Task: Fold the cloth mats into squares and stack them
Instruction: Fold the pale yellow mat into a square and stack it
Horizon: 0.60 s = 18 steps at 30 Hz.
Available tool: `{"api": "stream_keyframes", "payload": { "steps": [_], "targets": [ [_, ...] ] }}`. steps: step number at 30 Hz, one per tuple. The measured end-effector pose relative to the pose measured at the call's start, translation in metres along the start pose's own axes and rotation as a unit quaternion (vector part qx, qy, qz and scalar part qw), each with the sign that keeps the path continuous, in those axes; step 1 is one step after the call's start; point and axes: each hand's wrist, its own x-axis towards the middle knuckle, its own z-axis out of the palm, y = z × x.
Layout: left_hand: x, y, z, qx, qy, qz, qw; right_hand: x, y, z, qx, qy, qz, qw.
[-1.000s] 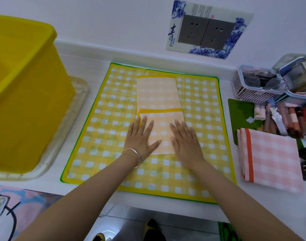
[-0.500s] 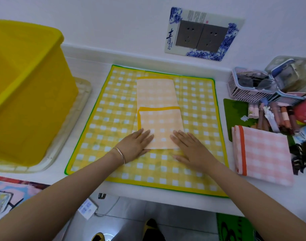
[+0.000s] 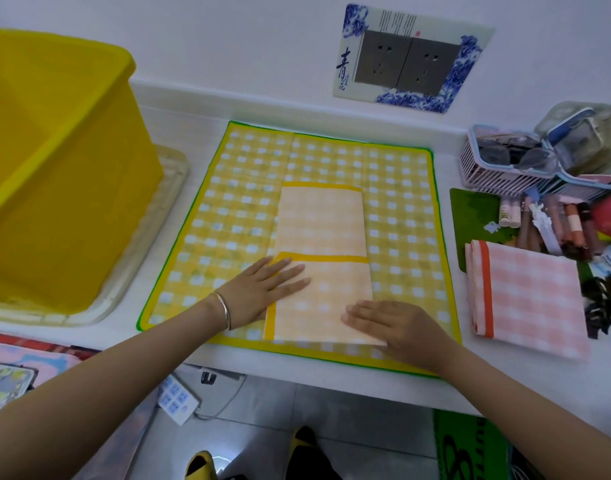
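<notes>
A pale yellow checked cloth mat point(image 3: 323, 223), folded into a long strip with its near end doubled over, lies on a larger yellow checked mat with a green edge point(image 3: 404, 209). My left hand point(image 3: 262, 292) lies flat with straight fingers on the folded part's left side. My right hand point(image 3: 390, 323) presses flat on its near right corner. A pink checked mat with an orange edge point(image 3: 526, 292), folded, lies on the white counter to the right.
A big yellow plastic bin point(image 3: 54, 168) on a pale tray fills the left. At the right stand a white basket point(image 3: 505, 174) with sunglasses, tubes and small bottles on a green board. Wall sockets point(image 3: 408, 60) sit behind. A power strip point(image 3: 177, 400) hangs below the counter edge.
The folded mat has been drawn toward the counter's near edge. Both hands moved with it and spread apart, the left to its left side, the right to its near right corner.
</notes>
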Motion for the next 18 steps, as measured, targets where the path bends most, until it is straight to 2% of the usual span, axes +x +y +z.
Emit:
{"api": "stream_keyframes", "payload": {
  "steps": [2, 7, 10, 13, 18],
  "targets": [
    [-0.001, 0.003, 0.004, 0.006, -0.011, -0.005, 1.0, -0.004, 0.0, 0.003, -0.018, -0.014, -0.011, 1.0],
    [-0.002, 0.005, 0.006, -0.001, -0.015, 0.009, 1.0, 0.008, 0.022, 0.01, -0.043, -0.119, 0.099, 0.987],
    [-0.003, 0.005, 0.004, -0.016, -0.009, 0.004, 1.0, 0.011, 0.031, 0.015, -0.033, -0.158, 0.135, 0.978],
    [-0.004, 0.005, -0.001, -0.035, -0.03, 0.001, 0.999, 0.013, 0.031, 0.019, -0.011, -0.134, 0.151, 0.979],
    [0.0, -0.001, -0.006, -0.137, 0.009, -0.043, 0.99, 0.018, 0.035, 0.022, 0.049, -0.04, 0.191, 0.98]
  ]
}}
